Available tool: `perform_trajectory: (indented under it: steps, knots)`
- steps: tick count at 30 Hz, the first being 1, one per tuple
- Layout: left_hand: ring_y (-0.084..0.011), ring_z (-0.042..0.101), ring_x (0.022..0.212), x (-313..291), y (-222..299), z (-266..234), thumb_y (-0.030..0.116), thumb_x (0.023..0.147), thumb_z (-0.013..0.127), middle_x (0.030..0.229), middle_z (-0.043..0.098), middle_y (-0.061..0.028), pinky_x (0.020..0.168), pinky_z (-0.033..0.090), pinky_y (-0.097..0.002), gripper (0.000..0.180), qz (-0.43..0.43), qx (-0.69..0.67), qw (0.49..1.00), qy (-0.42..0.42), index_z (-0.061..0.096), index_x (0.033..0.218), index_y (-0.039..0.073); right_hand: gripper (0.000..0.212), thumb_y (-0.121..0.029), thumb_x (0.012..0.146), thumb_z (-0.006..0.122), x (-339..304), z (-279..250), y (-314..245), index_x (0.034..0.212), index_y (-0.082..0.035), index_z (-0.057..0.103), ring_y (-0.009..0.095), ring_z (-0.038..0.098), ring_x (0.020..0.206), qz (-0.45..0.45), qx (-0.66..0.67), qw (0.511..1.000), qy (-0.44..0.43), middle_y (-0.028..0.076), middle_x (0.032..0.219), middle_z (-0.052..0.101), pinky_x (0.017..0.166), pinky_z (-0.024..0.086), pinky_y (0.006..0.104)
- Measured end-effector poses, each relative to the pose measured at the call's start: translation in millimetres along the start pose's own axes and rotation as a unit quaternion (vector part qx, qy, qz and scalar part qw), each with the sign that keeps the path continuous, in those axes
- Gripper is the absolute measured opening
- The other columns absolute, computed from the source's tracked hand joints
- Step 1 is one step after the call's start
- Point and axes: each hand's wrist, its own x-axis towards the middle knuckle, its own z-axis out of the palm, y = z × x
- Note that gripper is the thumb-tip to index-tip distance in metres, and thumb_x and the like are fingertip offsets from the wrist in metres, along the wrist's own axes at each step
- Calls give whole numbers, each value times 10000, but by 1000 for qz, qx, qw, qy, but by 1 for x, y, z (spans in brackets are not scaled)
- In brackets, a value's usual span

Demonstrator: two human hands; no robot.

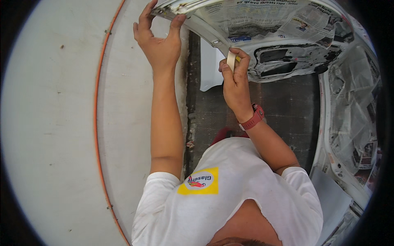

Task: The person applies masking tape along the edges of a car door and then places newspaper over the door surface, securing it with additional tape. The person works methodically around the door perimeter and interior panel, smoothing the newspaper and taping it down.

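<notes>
A raised white car panel (262, 77), masked with newspaper (262, 20), hangs over the upper right. At its upper left corner is my left hand (158, 45), with the thumb and fingers curved around the edge from both sides. My right hand (238, 80) pinches a cream roll of masking tape (231, 60), seen edge-on, close against the panel's lower left edge. A bit of yellow shows beside the roll. Dark openings mark the panel's lower inner side. What the left fingertips press on is partly hidden.
A pale wall (61, 123) with an orange hose (97, 110) running along it stands at my left. The car body frame (326, 123), with crumpled newspaper (355, 102) over its opening, curves down the right. A white sheet-like piece (209, 67) is behind the panel, above dark floor (283, 102).
</notes>
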Motion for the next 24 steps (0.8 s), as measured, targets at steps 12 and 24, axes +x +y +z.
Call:
perform_trajectory:
  steps: [12,24]
  knots:
    - [-186,745,1017,-138,17,-45,175,946,921,1235,782,-89,881,581,-321,220,-233,-315,913,-109,811,1082,42,702,-111,1157,588,-41,-3,-65,1755,-30,231,140,727,1033,-35,-154,960,-230,107,1078,794,1015,531,311]
    - [-309,742,849,-132,1,-87,146,972,830,941,786,-71,783,537,-406,90,-44,-30,990,-130,770,966,79,216,-233,1192,601,-46,9,-36,1307,-53,636,103,658,596,220,-191,923,-250,17,747,701,571,514,298]
